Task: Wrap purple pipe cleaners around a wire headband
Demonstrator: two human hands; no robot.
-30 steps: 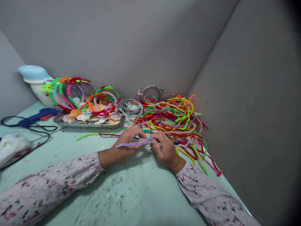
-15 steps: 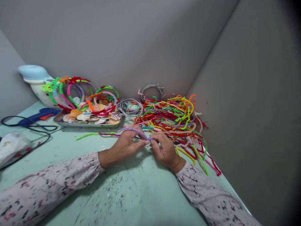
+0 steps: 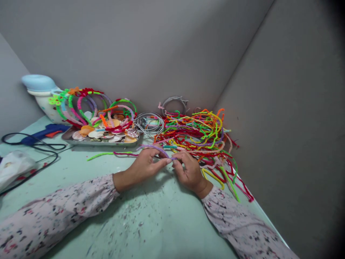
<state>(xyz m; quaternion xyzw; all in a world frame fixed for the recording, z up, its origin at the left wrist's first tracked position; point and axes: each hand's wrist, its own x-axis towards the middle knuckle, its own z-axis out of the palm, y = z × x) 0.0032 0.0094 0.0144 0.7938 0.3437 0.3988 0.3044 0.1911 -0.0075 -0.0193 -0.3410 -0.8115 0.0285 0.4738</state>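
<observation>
A purple pipe cleaner (image 3: 159,148) bends in an arc above the table, between my two hands. My left hand (image 3: 147,163) pinches it near its right end, thumb against fingertips. Close beside, my right hand (image 3: 188,169) grips that end, with the fingertips of both hands almost touching. Part of the pipe cleaner is hidden behind my left fingers. Just behind my hands, a teal pipe cleaner (image 3: 169,146) and a green one (image 3: 101,155) lie on the table.
A large heap of coloured pipe cleaners (image 3: 196,129) covers the back right. Grey wire coils (image 3: 149,122) sit beside a metal tray (image 3: 99,143) of shells and fuzzy headbands. At left are a blue glue gun (image 3: 40,133), its black cord and a white bottle (image 3: 48,102).
My left thumb and the purple pipe cleaner have shifted very slightly towards my right fingers. Everything else on the table stays the same.
</observation>
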